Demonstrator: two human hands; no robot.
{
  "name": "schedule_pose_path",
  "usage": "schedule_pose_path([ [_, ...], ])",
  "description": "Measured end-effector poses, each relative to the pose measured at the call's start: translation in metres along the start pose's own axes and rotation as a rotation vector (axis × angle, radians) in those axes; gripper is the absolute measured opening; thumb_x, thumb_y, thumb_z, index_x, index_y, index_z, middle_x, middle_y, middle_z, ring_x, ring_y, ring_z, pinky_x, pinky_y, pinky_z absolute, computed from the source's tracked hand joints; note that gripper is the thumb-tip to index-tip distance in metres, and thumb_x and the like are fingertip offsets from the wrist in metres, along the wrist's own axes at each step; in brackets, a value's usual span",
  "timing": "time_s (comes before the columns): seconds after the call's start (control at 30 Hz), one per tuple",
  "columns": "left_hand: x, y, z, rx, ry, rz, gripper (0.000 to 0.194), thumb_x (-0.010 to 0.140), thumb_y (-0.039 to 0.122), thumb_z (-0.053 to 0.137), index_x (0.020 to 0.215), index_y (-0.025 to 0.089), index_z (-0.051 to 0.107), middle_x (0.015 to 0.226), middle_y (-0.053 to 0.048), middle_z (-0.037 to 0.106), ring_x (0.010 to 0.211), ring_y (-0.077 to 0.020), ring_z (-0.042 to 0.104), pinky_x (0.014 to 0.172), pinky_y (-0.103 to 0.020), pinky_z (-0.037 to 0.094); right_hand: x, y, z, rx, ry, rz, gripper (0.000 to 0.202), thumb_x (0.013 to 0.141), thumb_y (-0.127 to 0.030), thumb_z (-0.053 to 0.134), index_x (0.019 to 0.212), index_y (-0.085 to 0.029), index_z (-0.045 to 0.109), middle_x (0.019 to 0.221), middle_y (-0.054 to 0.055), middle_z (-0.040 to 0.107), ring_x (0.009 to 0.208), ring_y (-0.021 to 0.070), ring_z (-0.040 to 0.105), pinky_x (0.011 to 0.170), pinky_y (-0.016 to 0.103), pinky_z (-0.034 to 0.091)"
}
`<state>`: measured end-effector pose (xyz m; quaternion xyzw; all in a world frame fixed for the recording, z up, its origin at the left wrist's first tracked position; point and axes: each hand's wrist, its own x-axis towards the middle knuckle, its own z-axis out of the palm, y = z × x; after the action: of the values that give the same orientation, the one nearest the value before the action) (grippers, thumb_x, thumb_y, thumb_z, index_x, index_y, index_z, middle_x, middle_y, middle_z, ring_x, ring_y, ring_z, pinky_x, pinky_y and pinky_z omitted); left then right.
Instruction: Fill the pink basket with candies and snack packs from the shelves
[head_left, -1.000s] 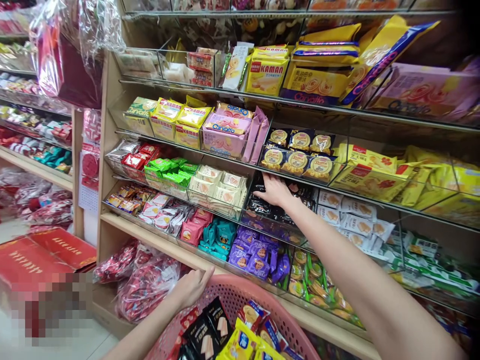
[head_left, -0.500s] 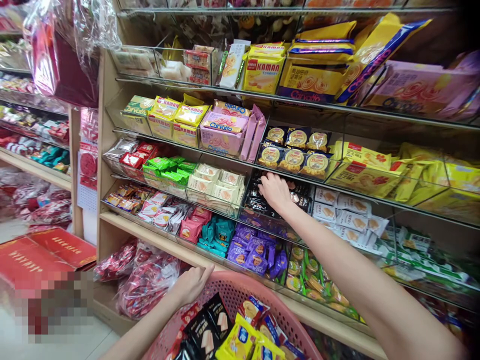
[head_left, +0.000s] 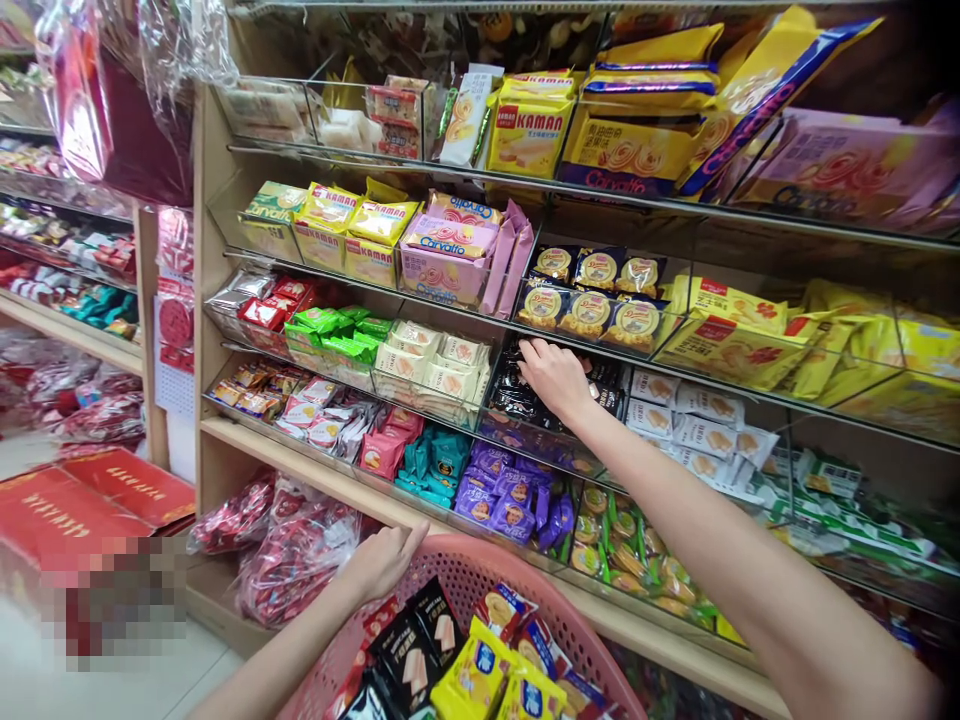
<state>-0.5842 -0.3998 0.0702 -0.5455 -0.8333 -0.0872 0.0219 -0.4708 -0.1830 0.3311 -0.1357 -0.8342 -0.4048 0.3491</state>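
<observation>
A pink perforated plastic basket (head_left: 517, 575) takes up the bottom middle of the head view. My left hand (head_left: 386, 560) is closed on its left rim, with the fingers partly hidden. Inside lie black wafer packets (head_left: 412, 655), yellow packets (head_left: 480, 675) and dark blue and red biscuit packets (head_left: 540, 640). My right hand (head_left: 555, 378) reaches into a shelf compartment of black snack packets (head_left: 514, 390). Its fingers are curled down among them and closed on a packet, largely covered by the hand.
White wafer packets (head_left: 705, 435) fill the compartment on the right, cream packets (head_left: 435, 370) the one on the left. Purple packets (head_left: 502, 500) lie below. Clear dividers and shelf fronts edge each row. A red box (head_left: 75, 500) stands on the floor at left, near bagged red goods (head_left: 300, 560).
My right hand has shifted slightly within the black packets, its fingers more curled. My left hand stays at the basket rim. The view has tipped a little.
</observation>
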Motion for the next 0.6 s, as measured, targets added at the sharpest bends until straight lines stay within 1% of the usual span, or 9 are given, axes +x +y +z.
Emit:
schedule_pose_path([
  [0.07, 0.000, 0.000, 0.001, 0.017, -0.002, -0.002, 0.041, 0.090, 0.029, 0.017, 0.121, 0.022, 0.043, 0.091, -0.009, 0.062, 0.082, -0.0204, 0.059, 0.066, -0.027, 0.040, 0.003, 0.000, 0.004, -0.012, -0.013, 0.024, 0.022, 0.088, -0.019, 0.034, 0.099, -0.013, 0.052, 0.095, 0.011, 0.056, 0.079, 0.0205, 0.052, 0.062, 0.031, 0.027],
  [0.17, 0.000, 0.000, 0.001, 0.001, -0.003, -0.030, 0.041, 0.090, 0.030, 0.018, 0.117, 0.020, 0.046, 0.089, -0.009, 0.062, 0.083, -0.0206, 0.059, 0.068, -0.027, 0.040, 0.006, 0.000, 0.007, -0.019, -0.024, 0.007, 0.019, 0.086, -0.014, 0.035, 0.088, -0.014, 0.054, 0.093, 0.010, 0.057, 0.076, 0.0192, 0.054, 0.059, 0.030, 0.027],
  [0.27, -0.001, 0.000, 0.001, -0.030, -0.008, -0.058, 0.039, 0.090, 0.031, 0.019, 0.115, 0.020, 0.048, 0.090, -0.009, 0.063, 0.086, -0.0206, 0.059, 0.070, -0.027, 0.040, 0.006, 0.000, 0.007, -0.021, -0.014, 0.004, 0.020, 0.085, -0.009, 0.034, 0.087, -0.013, 0.054, 0.094, 0.010, 0.058, 0.075, 0.0188, 0.054, 0.060, 0.030, 0.028],
  [0.33, -0.001, -0.001, -0.001, -0.040, -0.018, -0.053, 0.037, 0.090, 0.030, 0.021, 0.115, 0.021, 0.047, 0.090, -0.008, 0.063, 0.088, -0.0202, 0.059, 0.071, -0.027, 0.040, 0.003, 0.001, 0.006, -0.026, 0.008, 0.005, 0.023, 0.086, -0.008, 0.031, 0.089, -0.013, 0.053, 0.099, 0.011, 0.058, 0.076, 0.0186, 0.054, 0.061, 0.030, 0.030],
  [0.4, -0.001, -0.001, -0.002, -0.044, -0.023, -0.042, 0.036, 0.090, 0.030, 0.022, 0.115, 0.022, 0.047, 0.091, -0.008, 0.062, 0.089, -0.0199, 0.059, 0.072, -0.027, 0.040, -0.002, 0.002, 0.006, -0.014, 0.068, -0.012, 0.025, 0.087, -0.009, 0.030, 0.090, -0.013, 0.054, 0.107, 0.011, 0.057, 0.078, 0.0176, 0.055, 0.061, 0.029, 0.032],
  [0.47, -0.001, 0.000, -0.004, -0.054, -0.022, -0.042, 0.035, 0.090, 0.031, 0.022, 0.115, 0.024, 0.046, 0.090, -0.007, 0.062, 0.088, -0.0197, 0.059, 0.072, -0.027, 0.040, -0.007, 0.004, 0.005, 0.026, 0.155, -0.013, 0.025, 0.088, -0.010, 0.030, 0.090, -0.013, 0.055, 0.113, 0.010, 0.056, 0.077, 0.0156, 0.056, 0.059, 0.028, 0.034],
  [0.53, -0.002, 0.001, -0.006, -0.073, -0.017, -0.044, 0.035, 0.091, 0.032, 0.021, 0.113, 0.024, 0.047, 0.090, -0.007, 0.062, 0.088, -0.0196, 0.059, 0.072, -0.027, 0.041, -0.010, 0.007, 0.003, 0.090, 0.236, 0.032, 0.025, 0.089, -0.013, 0.031, 0.090, -0.014, 0.055, 0.112, 0.007, 0.058, 0.073, 0.0137, 0.057, 0.055, 0.026, 0.035],
  [0.6, -0.003, 0.003, -0.008, -0.090, -0.015, -0.051, 0.036, 0.091, 0.034, 0.021, 0.111, 0.023, 0.048, 0.088, -0.007, 0.062, 0.088, -0.0195, 0.060, 0.072, -0.026, 0.041, -0.012, 0.010, -0.002, 0.167, 0.313, 0.113, 0.024, 0.090, -0.017, 0.032, 0.089, -0.014, 0.056, 0.106, 0.006, 0.061, 0.072, 0.0130, 0.058, 0.053, 0.024, 0.037],
])
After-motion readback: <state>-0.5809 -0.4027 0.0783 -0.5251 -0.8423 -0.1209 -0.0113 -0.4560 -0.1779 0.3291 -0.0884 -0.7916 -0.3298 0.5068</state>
